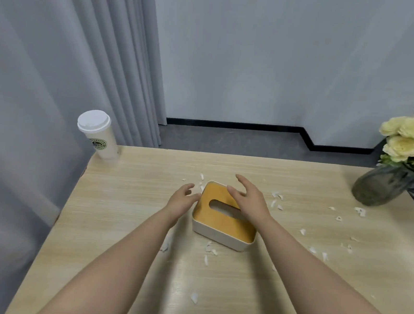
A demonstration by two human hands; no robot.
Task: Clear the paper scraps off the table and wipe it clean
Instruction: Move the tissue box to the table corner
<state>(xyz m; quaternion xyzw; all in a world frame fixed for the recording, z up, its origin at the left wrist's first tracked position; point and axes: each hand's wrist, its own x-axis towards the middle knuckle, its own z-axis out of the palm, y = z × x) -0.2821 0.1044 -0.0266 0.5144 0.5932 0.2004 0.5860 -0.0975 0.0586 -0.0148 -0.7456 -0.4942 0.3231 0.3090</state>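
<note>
Paper scraps: I see small white paper scraps (276, 200) strewn over the table; they lie thickest to the right of the tissue box, with a cluster just near of it, a few at its far left corner, one under my left forearm and one alone near the front.

Table: a light wood-grain table (127, 200) fills the lower part of the view; its far edge runs straight across, and its left edge slants toward me.

Tissue box: a white tissue box (222, 224) with an orange-brown lid and a dark oval slot sits mid-table, turned at an angle to the table's edges.

Left hand: my left hand (182, 201) is just left of the box's far left corner, fingers loose and slightly spread, holding nothing; I cannot tell if the fingertips touch the rim.

Right hand: my right hand (248, 198) hangs over the box's far right part, fingers wide and straight, thumb toward the lid, gripping nothing; touching or hovering, I cannot tell.

Cup: a white lidded paper cup (100, 136) with a green round logo stands at the far left corner of the table.

Vase: a dark glass vase (379, 188) of pale yellow flowers (412, 139) stands at the far right, well apart from the box.

Backdrop: a grey curtain (59, 56) hangs on the left, a pale wall (273, 50) behind, with a black baseboard (233, 126) at the floor.
</note>
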